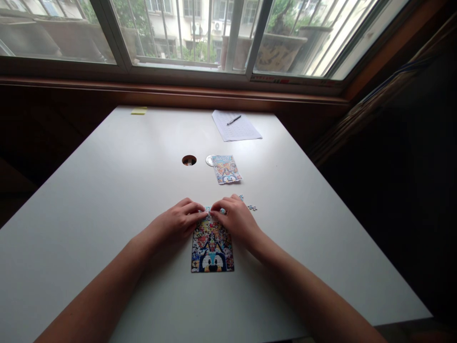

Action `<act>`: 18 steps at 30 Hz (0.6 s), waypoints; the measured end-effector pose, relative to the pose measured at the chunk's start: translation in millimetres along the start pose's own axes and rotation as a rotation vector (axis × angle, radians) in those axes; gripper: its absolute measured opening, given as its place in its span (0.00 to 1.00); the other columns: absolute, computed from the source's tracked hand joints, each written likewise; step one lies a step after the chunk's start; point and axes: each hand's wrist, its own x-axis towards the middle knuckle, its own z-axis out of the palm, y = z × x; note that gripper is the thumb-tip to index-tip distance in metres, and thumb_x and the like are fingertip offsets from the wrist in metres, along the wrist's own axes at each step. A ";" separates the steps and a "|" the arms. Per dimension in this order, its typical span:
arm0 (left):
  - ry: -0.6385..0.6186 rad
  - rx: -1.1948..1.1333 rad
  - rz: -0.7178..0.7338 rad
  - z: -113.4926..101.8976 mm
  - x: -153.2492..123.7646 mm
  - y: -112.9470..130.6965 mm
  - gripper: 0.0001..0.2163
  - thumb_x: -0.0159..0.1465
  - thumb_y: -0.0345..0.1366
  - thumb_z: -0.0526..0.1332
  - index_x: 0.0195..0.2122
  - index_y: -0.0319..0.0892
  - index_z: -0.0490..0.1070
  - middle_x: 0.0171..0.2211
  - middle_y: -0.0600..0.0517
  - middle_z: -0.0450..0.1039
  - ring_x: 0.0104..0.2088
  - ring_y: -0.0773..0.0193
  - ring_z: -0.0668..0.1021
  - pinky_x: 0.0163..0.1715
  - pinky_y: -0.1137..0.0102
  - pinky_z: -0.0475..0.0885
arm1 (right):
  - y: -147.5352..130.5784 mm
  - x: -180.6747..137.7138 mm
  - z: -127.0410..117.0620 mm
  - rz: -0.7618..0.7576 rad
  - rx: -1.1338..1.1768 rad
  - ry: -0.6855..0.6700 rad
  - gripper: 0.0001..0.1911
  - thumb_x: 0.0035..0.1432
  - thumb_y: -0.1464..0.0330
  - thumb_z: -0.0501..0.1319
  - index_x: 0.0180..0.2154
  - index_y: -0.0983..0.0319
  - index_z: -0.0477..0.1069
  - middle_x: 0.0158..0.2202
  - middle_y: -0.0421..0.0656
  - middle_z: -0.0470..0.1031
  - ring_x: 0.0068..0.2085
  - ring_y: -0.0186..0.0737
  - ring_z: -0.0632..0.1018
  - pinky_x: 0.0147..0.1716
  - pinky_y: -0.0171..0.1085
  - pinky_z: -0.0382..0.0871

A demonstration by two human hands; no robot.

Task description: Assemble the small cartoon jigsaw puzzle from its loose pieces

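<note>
A small jigsaw puzzle (213,247) lies upright to me on the white table, a blue dog's face at its near end and crowded coloured figures above. My left hand (180,218) is closed at its upper left edge, thumb and forefinger pinched; what they hold is too small to make out. Facing it, my right hand (237,216) pinches a tiny pale jigsaw piece at the top edge, the fingertips of both hands nearly meeting. Part of the puzzle's top is hidden by my fingers. Several loose jigsaw pieces (252,207) lie just beyond my right hand.
Farther back, a picture card (227,169) with the same design partly covers a round whitish disc (209,160). Left of it is a round hole (189,160) in the table. Printed paper (243,131) with a pen (233,120) and a yellow note (139,110) lie near the window.
</note>
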 end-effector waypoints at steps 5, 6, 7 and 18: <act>-0.021 0.041 0.002 0.3 0.3 2.0 0.18 0.67 0.26 0.56 0.57 0.44 0.69 0.47 0.44 0.73 0.45 0.58 0.73 0.44 0.62 0.76 | -2.8 -0.4 -0.3 -0.011 -0.053 0.007 0.02 0.60 0.68 0.67 0.33 0.58 0.77 0.34 0.41 0.79 0.40 0.43 0.70 0.42 0.41 0.65; -0.030 0.049 -0.001 -0.1 0.5 2.9 0.18 0.68 0.26 0.55 0.57 0.44 0.69 0.47 0.45 0.73 0.45 0.58 0.72 0.44 0.62 0.76 | -2.9 -0.4 -0.1 -0.014 -0.059 0.007 0.02 0.60 0.68 0.67 0.33 0.58 0.77 0.34 0.41 0.79 0.40 0.43 0.70 0.43 0.41 0.65; -0.040 0.056 -0.005 -0.7 0.7 4.0 0.17 0.68 0.26 0.55 0.57 0.44 0.69 0.47 0.45 0.73 0.45 0.58 0.72 0.44 0.62 0.76 | -2.8 -0.4 0.1 -0.017 -0.065 0.007 0.02 0.60 0.68 0.67 0.33 0.58 0.77 0.34 0.41 0.79 0.40 0.43 0.70 0.43 0.41 0.66; -0.121 0.116 -0.040 -5.9 2.4 11.1 0.15 0.68 0.28 0.56 0.55 0.42 0.69 0.49 0.44 0.71 0.47 0.55 0.72 0.45 0.60 0.77 | 2.5 -3.3 1.0 -0.022 -0.084 0.024 0.04 0.61 0.66 0.67 0.33 0.58 0.77 0.34 0.42 0.76 0.40 0.44 0.69 0.43 0.41 0.65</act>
